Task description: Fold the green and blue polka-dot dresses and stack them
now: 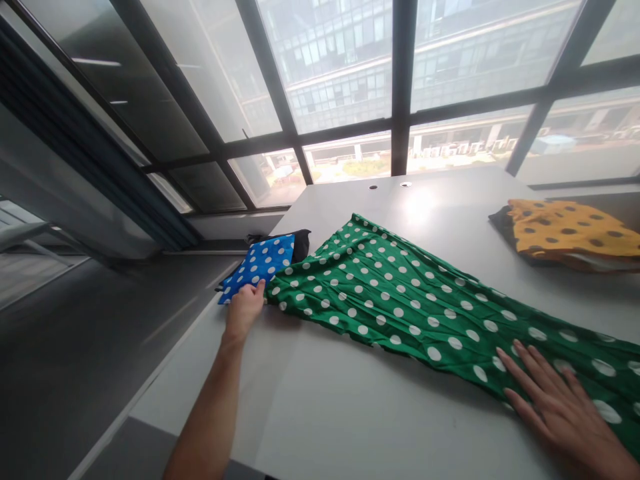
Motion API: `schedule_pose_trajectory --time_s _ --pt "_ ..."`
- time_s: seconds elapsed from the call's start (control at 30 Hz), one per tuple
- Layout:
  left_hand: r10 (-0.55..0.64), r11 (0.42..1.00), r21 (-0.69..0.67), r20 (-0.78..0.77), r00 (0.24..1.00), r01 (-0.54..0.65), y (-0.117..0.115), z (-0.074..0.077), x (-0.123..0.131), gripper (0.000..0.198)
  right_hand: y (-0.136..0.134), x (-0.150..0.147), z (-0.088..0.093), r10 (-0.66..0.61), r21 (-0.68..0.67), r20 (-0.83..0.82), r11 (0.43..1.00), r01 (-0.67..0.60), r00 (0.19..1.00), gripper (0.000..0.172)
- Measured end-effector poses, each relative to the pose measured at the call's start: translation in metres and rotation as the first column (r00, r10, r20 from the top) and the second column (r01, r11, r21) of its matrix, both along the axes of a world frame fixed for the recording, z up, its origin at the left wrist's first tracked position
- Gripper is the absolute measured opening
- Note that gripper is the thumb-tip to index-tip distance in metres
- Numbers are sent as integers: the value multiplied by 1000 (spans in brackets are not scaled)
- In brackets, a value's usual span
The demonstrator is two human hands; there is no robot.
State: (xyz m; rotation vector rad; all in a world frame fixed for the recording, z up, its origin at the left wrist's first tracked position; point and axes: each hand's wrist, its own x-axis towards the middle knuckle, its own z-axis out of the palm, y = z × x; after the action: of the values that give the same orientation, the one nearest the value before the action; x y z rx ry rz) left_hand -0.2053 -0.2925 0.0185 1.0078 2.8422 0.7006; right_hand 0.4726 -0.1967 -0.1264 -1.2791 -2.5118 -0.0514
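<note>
green polka-dot cloth (400, 293) stretched out on the white table (320, 400), running from one hand to the other! the left hand (246, 308) is curled closed, pinching the cloth's left tip; the right hand (560, 403) lies open, palm down, fingers spread on its right stretch. blue dotted cloth (263, 260) by that left tip, yellow spotted cloth (570, 230) beyond the right stretch, well apart!

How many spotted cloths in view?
3: green cloth, spread under the right hand; blue cloth, by the left hand; yellow cloth, near the picture's right edge. Others could be hidden underneath.
</note>
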Motion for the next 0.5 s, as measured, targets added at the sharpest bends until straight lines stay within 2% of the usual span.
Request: schedule_pose_trajectory --time_s 0.07,0.13,0.23,0.3,0.37,0.43,0.5 --pt "47 997 -79 308 950 -24 -11 1 9 66 -1 6 0 18 -23 0 1000 -18 1000 64" --pt "39 997 -74 538 842 1 -20 0 21 72 -2 15 -1 42 -44 1 998 -42 999 64" --pt "-90 989 142 759 645 -30 -30 -2 40 57 -5 29 -2 73 -67 2 995 -72 997 64" --pt "-204 942 302 864 461 -148 -31 -4 52 36 -8 36 -4 70 -73 -6 995 -70 998 64" --pt "-272 892 360 911 309 -274 -27 -4 63 19 -10 40 -5 57 -78 -13 995 -58 998 65" --pt "-279 877 347 931 236 -332 -19 -1 73 15 -12 44 -5 52 -83 -18 995 -53 998 64" --pt "-259 885 325 939 227 -333 -9 4 81 20 -14 48 -6 58 -85 -26 995 -60 998 64"
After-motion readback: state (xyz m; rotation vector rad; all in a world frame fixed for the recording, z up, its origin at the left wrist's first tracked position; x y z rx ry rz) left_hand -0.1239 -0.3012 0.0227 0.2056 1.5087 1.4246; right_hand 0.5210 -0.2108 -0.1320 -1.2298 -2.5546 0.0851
